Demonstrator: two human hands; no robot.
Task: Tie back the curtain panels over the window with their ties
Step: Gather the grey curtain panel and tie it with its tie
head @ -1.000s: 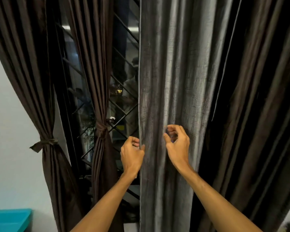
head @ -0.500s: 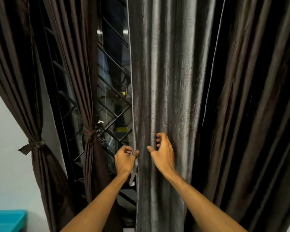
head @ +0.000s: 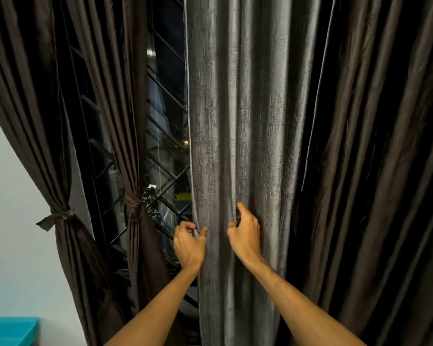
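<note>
A grey-backed curtain panel hangs loose in the middle. My left hand pinches its left hem between thumb and fingers. My right hand grips a fold of the same panel a little to the right. Two dark brown panels stand at the left, each gathered: the far one by a knotted tie, the nearer one by a tie. A wide dark brown panel hangs loose on the right.
Behind the gap a window with a black diagonal grille shows a dark outside. A white wall is at the left, and a teal surface sits in the bottom left corner.
My hands have come closer together on the grey panel and sit lower in view. My left hand has closed on the hem and my right hand on a fold.
</note>
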